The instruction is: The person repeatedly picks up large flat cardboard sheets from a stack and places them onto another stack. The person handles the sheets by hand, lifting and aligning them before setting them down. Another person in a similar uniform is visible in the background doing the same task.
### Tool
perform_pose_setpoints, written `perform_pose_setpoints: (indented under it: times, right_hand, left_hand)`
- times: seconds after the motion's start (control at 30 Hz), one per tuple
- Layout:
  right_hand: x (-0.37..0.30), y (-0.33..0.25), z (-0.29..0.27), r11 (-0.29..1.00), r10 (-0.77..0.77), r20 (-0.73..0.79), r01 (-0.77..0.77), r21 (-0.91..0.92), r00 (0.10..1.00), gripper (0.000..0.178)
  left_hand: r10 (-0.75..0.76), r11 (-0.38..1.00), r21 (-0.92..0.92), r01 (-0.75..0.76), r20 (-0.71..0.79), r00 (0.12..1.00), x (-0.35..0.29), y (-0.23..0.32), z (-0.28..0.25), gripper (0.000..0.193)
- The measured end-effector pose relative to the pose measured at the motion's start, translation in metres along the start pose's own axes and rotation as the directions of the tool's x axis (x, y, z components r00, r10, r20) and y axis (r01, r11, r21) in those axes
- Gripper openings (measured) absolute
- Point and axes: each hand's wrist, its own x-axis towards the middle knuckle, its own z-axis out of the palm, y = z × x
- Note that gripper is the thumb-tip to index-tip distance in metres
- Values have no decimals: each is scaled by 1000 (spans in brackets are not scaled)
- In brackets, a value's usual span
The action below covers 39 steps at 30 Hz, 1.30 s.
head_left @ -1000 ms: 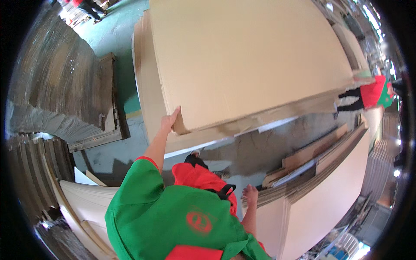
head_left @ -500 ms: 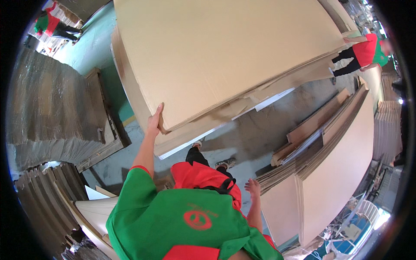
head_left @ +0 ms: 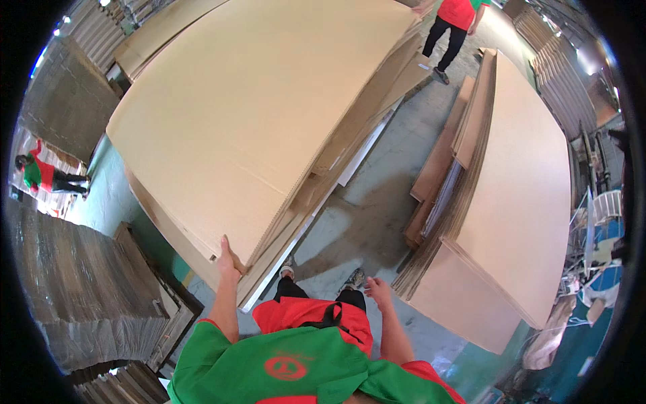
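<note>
A large tan cardboard sheet [head_left: 256, 108] lies over a stack of boards in front of me, running to the far end. My left hand [head_left: 229, 261] grips its near corner, thumb on top, the other fingers under the edge and mostly hidden. Below the sheet, layered brown boards [head_left: 336, 172] and a white strip show along the right side. My right hand [head_left: 378, 291] hangs free with its fingers loosely apart, nearest to a second cardboard stack [head_left: 518, 182] on my right. At the sheet's far right corner, a co-worker's hand [head_left: 422, 8] touches it.
The co-worker [head_left: 454, 30] stands at the far right. Another person [head_left: 50, 175] is at the far left. A film-wrapped stack [head_left: 94, 289] on a wooden pallet stands to my left. Grey floor [head_left: 363, 209] runs between the two cardboard stacks.
My view has turned, so the sheet slants the other way and the co-worker appears nearer the top. My left hand keeps its grip on the corner; my right hand stays free.
</note>
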Motion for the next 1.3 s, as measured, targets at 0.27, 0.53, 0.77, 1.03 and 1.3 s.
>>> perform_pose_setpoints:
  times: [0.27,0.53,0.77,1.03,1.3]
  right_hand:
    - [30,-24,-7,943,-29,343,-88,321,939,54]
    - [27,-68,30,841,-153,150,49,539,977,58]
    - [-7,-37,49,840,-207,38,158,520,978,47]
    - [-63,40,-43,863,-162,15,134,487,987,49]
    - [-37,120,-208,882,217,-175,-116,457,960,56]
  left_hand:
    - [-145,983,-74,169,255,956,-129,-176,116,83]
    - [-211,974,137,182,242,947,-179,-254,147,81]
    - [-250,963,171,208,274,929,-198,-241,104,83]
    - [-673,635,639,435,180,718,-237,-219,45,97]
    - [-294,819,521,241,20,956,-128,-83,-47,117]
